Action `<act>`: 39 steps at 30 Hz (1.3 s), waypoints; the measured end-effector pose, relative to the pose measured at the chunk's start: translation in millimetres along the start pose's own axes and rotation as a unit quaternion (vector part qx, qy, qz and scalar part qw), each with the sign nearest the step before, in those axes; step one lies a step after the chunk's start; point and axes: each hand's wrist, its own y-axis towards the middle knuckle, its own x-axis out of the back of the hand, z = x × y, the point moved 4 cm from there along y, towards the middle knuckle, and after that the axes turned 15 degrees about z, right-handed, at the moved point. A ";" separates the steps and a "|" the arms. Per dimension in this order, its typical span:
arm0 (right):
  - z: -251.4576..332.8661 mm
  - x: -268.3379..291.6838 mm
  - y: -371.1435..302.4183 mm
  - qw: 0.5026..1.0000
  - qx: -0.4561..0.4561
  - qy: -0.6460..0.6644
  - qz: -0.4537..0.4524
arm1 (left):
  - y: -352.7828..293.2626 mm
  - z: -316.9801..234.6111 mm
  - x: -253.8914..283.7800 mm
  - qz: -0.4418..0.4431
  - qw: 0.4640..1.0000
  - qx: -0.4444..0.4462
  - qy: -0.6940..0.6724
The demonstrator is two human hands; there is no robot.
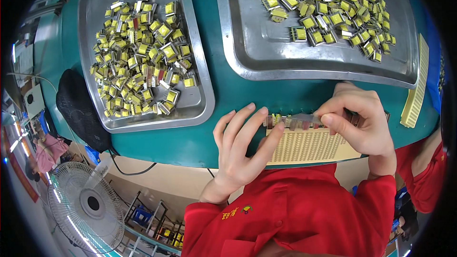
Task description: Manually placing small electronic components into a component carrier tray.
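My left hand [243, 150] has its fingers spread, the fingertips at the left end of a row of small transformers [276, 120] by the table's near edge. Its thumb reaches over the corner of a pale yellow label sheet [309, 147], printed with rows of small dark marks. Thumb and index finger of my right hand [359, 119] pinch one end of a thin translucent strip [304, 118]. The strip lies over the row, and some transformers show blurred through it. My right hand hides the right part of the row.
Two metal trays, one at left [207, 107] and one at far right [257, 72], hold heaps of yellow-wrapped transformers. Another yellow label sheet [414, 85] lies right of the second tray. A black mesh object [78, 107] rests at the left edge. A red-sleeved person [423, 176] is at right.
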 end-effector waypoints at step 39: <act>-2.4 -3.8 -2.6 0.999 -0.012 -0.039 0.022 | 1.1 -2.8 -2.4 0.004 1.000 -0.023 -0.006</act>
